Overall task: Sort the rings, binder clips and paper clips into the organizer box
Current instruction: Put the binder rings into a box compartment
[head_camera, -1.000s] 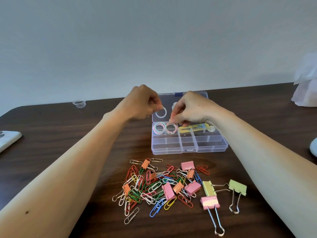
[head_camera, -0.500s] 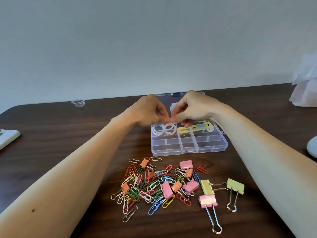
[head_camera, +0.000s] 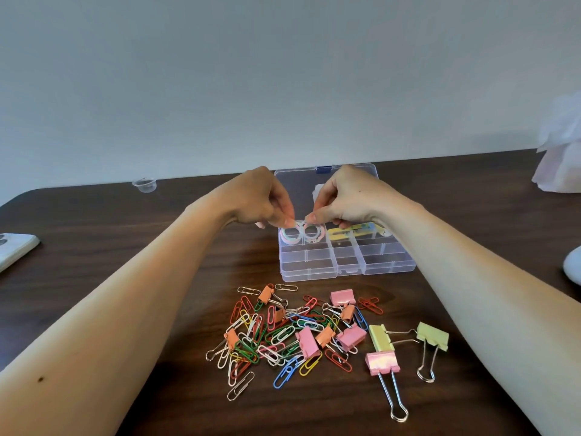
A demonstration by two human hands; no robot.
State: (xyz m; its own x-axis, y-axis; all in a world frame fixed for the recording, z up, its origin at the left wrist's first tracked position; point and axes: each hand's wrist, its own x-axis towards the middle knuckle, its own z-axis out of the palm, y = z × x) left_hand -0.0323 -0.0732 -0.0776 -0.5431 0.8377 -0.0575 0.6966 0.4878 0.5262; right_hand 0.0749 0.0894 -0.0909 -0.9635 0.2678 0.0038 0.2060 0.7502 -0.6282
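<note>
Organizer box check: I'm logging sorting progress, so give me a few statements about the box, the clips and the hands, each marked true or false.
1. The organizer box stands open on the table. True.
2. The rings lie in the box's far left compartments. True.
3. The nearest row of box compartments is full of paper clips. False: that row looks empty; the paper clips lie loose on the table in front of the box.
4. The left hand and right hand meet above the rings. True.
5. All binder clips are pink. False: the binder clips include pink, orange and yellow-green ones.
</note>
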